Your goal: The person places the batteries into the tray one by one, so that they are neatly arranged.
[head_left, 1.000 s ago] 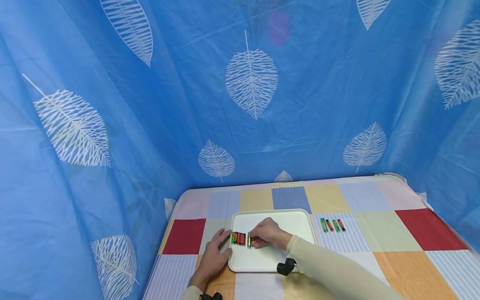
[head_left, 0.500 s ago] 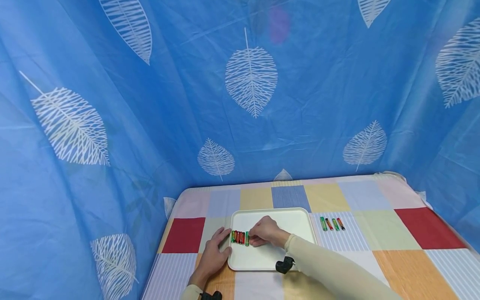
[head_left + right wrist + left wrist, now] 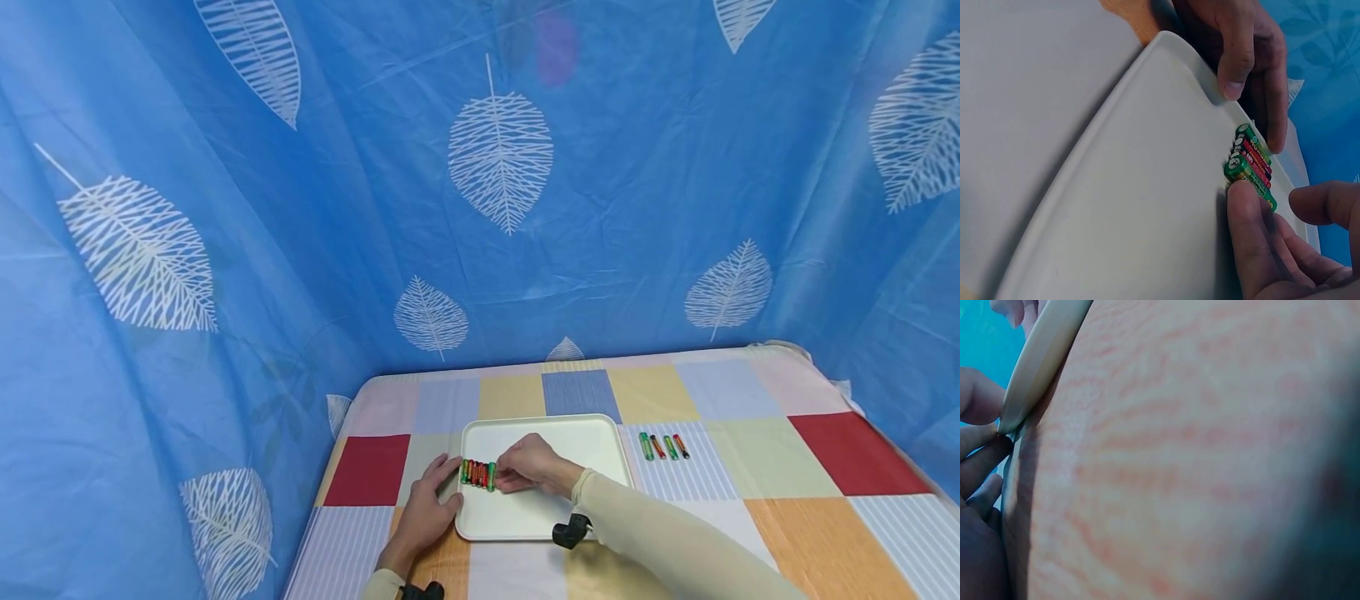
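Note:
A row of several small green and red batteries [image 3: 473,473] lies side by side along the left inner edge of the white tray [image 3: 502,521]. At the row's right end is a green battery [image 3: 1239,167]. My right hand [image 3: 532,465] holds it with bent fingers; the thumb touches its near end in the right wrist view, and part of the battery is hidden behind the fingertips. My left hand [image 3: 427,512] grips the tray's left rim, thumb [image 3: 1234,84] over the rim and fingers along the outside. In the left wrist view the rim [image 3: 1041,362] shows beside its fingers.
Right of the tray, several more batteries, green [image 3: 647,447] and red, lie spaced apart on the patchwork tablecloth [image 3: 787,542]. A blue leaf-print curtain [image 3: 600,250] hangs behind the table and at both sides.
My right hand has slid the green battery leftward across the tray, closing the gap to the row. The left hand has stayed at the rim.

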Available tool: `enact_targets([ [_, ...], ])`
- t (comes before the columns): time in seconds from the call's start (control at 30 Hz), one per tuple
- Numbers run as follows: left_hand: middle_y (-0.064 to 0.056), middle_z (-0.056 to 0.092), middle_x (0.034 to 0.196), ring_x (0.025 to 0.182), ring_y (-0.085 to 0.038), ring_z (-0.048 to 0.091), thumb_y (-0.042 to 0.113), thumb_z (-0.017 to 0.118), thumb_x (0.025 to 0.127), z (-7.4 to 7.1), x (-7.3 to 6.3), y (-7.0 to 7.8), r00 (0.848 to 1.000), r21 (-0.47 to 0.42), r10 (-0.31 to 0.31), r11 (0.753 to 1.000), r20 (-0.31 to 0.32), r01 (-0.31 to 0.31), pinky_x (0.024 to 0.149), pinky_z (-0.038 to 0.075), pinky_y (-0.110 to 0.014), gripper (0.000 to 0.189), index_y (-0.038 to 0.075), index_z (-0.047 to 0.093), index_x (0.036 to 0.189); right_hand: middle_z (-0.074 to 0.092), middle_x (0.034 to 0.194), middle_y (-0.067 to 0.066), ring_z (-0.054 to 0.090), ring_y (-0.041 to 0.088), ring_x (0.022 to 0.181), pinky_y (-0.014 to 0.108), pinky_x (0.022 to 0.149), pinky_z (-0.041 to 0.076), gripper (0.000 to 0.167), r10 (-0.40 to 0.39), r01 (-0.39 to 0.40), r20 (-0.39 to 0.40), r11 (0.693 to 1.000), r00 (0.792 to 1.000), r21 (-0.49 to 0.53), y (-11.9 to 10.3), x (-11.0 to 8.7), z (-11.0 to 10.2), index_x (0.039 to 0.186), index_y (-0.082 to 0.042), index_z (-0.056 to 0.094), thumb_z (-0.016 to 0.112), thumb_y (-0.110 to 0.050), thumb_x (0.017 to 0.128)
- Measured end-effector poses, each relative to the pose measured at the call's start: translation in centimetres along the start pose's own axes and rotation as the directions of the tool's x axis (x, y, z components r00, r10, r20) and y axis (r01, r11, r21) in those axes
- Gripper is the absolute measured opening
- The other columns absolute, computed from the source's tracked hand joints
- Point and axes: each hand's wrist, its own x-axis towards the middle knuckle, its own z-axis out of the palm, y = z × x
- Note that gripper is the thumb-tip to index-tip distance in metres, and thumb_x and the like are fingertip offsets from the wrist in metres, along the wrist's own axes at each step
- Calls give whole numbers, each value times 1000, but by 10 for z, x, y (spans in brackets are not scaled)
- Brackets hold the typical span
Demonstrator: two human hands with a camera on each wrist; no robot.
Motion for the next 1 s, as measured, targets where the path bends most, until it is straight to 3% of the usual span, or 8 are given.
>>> enact_targets([
  [0.6,-28,46,167,154,-55,44,6,72,93,0,2,-1,1000,-10,14,1000,-1,-14,123,33,-76,60,8,65,152,79,84,16,77,14,67,31,71,68,21,-23,23,32,1000,999,-12,0,-4,-14,104,13,77,67,-4,97],
  [1.0,-28,46,168,155,-55,43,6,72,94,1,2,-2,1000,-18,16,1000,4,-16,124,33,-75,60,8,64,153,81,96,18,79,15,75,32,77,69,30,5,-2,131,1000,991,-29,-12,-24,-53,118,16,73,70,-7,100],
])
